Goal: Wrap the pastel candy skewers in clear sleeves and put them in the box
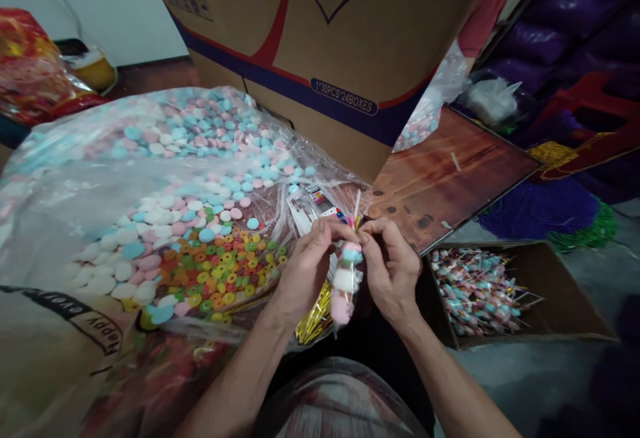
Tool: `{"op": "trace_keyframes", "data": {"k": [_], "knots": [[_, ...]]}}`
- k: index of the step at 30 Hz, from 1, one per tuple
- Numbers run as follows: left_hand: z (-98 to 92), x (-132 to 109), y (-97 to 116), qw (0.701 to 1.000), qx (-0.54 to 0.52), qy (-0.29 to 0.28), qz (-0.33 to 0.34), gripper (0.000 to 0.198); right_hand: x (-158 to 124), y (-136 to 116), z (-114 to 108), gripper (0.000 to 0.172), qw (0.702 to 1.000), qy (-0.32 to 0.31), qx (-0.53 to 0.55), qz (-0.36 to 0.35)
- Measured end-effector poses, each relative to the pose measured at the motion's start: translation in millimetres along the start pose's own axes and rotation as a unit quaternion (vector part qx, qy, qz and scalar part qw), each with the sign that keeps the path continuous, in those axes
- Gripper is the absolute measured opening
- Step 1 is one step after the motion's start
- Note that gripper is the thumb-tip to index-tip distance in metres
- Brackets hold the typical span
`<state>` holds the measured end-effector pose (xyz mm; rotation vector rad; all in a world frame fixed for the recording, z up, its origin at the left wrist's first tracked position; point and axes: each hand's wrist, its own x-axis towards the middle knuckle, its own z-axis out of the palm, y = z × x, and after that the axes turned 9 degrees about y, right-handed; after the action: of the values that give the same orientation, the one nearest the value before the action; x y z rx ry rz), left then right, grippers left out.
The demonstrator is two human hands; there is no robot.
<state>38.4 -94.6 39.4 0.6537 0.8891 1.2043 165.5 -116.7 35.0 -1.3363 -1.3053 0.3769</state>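
Both hands pinch the gathered neck of a wrapped candy skewer (345, 285), a clear sleeve with pink, white and blue marshmallows on a white stick. My left hand (313, 255) closes on it from the left, my right hand (393, 268) from the right. The stick points up and away between my fingertips, and the marshmallows hang toward me. Some gold and pink colour shows at the neck; its exact form is partly hidden by my fingers. Gold twist ties (314, 315) lie in a bunch just below my left hand.
Loose marshmallows (150, 218) and ring-shaped gummies (220, 268) spread over plastic on the left. A large carton (300, 58) stands ahead. On the right, an open cardboard box (560, 305) holds many wrapped skewers (475, 291). Another person's pink sleeve (485, 11) shows behind the carton.
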Motion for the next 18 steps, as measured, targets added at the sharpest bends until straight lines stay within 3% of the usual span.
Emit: {"op": "trace_keyframes", "data": {"k": [2, 5, 14, 16, 18], "knots": [[-0.8, -3.4, -0.6, 0.997, 0.062, 0.026, 0.035, 0.042, -0.5, -2.3, 1.4, 0.011, 1.000, 0.004, -0.002, -0.018], [-2.5, -6.9, -9.3, 0.992, 0.098, 0.078, 0.011, 0.039, -6.9, -0.2, 4.1, 0.012, 1.000, 0.010, 0.019, -0.013], [24.0, -18.9, -18.7, 0.991, 0.046, 0.055, -0.109, 0.035, -26.4, 10.4, -18.1, 0.011, 0.988, 0.042, 0.113, 0.098], [29.3, -19.4, -22.0, 0.991, 0.036, 0.060, -0.112, 0.031, -34.5, 16.9, -25.0, 0.013, 0.982, 0.044, 0.128, 0.135], [32.5, -18.3, -27.7, 0.992, 0.068, 0.073, -0.073, 0.025, -45.0, 22.4, -30.4, 0.015, 0.975, 0.026, 0.127, 0.182]]}}
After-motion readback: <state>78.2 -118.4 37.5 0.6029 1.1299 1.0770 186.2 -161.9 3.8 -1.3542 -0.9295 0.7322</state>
